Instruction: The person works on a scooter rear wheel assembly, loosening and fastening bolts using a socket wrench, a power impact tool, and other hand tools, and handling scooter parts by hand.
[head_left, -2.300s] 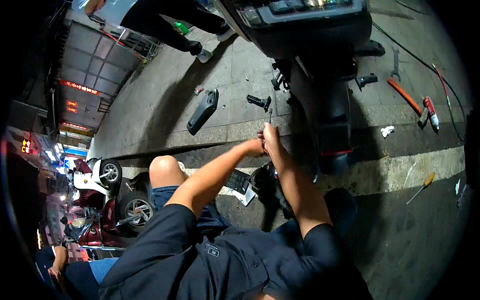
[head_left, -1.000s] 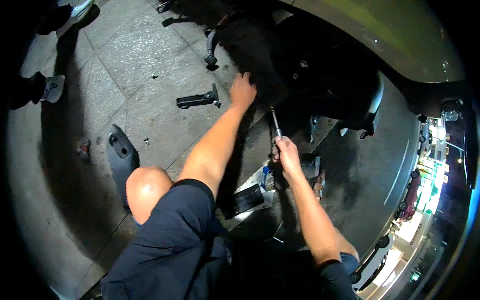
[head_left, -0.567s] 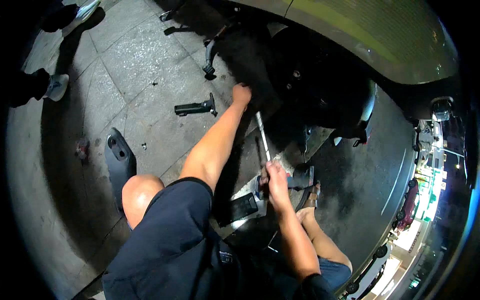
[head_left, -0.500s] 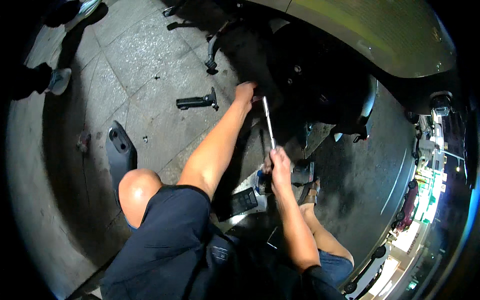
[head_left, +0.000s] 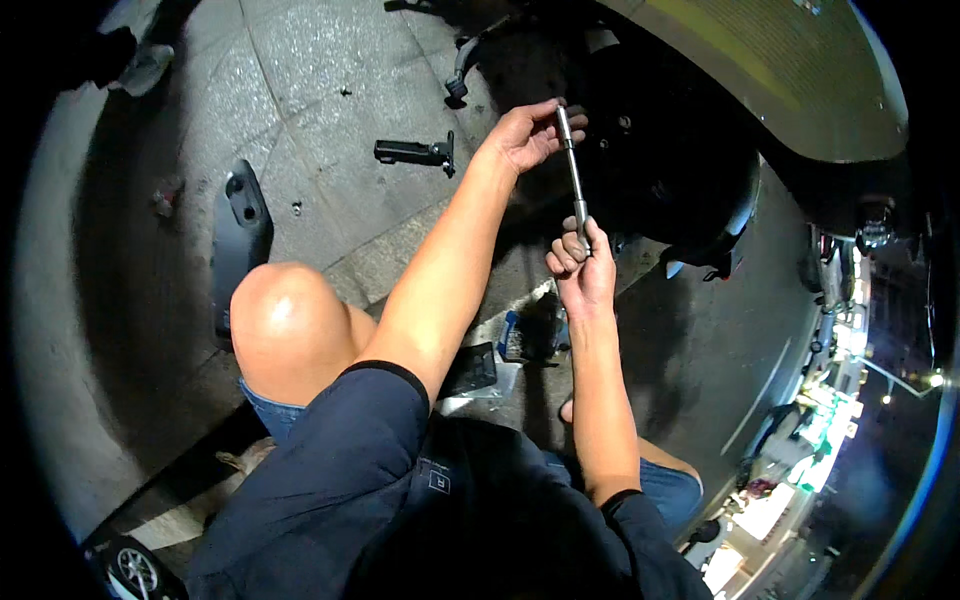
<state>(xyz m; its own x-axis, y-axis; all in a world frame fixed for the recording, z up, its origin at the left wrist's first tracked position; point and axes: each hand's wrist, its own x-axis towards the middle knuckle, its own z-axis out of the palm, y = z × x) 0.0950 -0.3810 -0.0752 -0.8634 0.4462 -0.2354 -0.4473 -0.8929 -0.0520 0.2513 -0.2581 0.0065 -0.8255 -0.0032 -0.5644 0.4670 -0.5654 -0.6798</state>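
Observation:
A long, slim silver socket wrench (head_left: 573, 165) slants upward in front of me, thicker at its far end. My right hand (head_left: 582, 265) is closed around its near end, palm turned up. At the far end my left hand (head_left: 530, 138) has its thumb beside the tip and its fingers behind the shaft, holding it loosely. Beyond both hands lies the dark underside of a vehicle with a yellowish-green panel (head_left: 760, 70); its parts there are mostly lost in shadow.
On the paving left of my arm lie a black bracket-like part (head_left: 413, 153) and a long dark cover (head_left: 241, 240) with an oval recess. A grey curved pipe (head_left: 462, 75) is farther off. Between my legs sits a black case (head_left: 472, 370). Someone's shoe (head_left: 147, 70) shows at upper left.
Both hands have moved up and slightly right with the socket wrench. My left hand has opened from a tighter grip, and my right hand has rolled palm up.

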